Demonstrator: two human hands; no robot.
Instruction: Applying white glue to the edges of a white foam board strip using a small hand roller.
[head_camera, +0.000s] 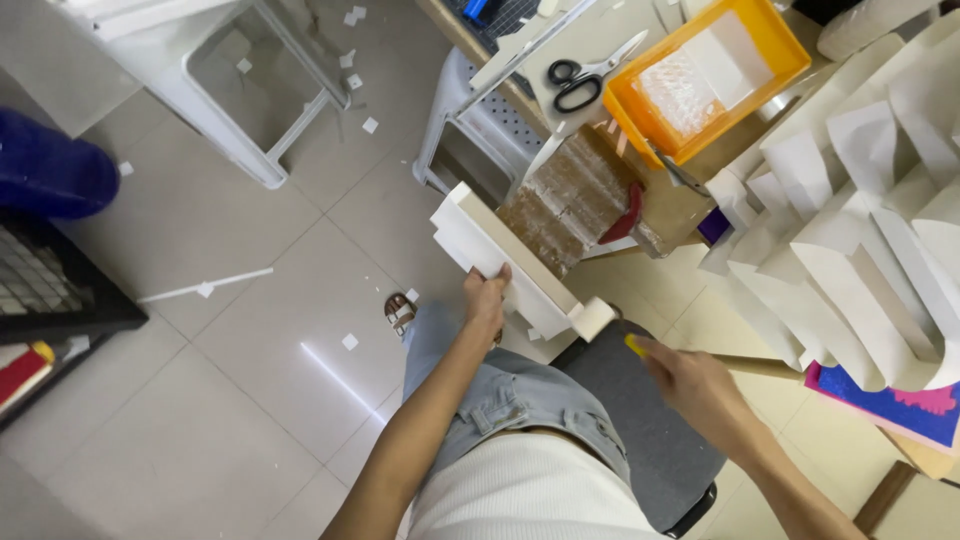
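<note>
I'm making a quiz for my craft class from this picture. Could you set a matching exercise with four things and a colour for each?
Things:
1. scissors handles
2. tray
3. box in the left hand
4. stool

Colours:
a. orange
b. grey
c. black
d. white

Pairs: 1-c, 2-a, 3-d, 4-b

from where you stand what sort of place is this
Probably a small craft or packaging workshop: stacks of folded white paper pieces on the table, scissors beside an orange tray, and paper scraps on the floor.
</note>
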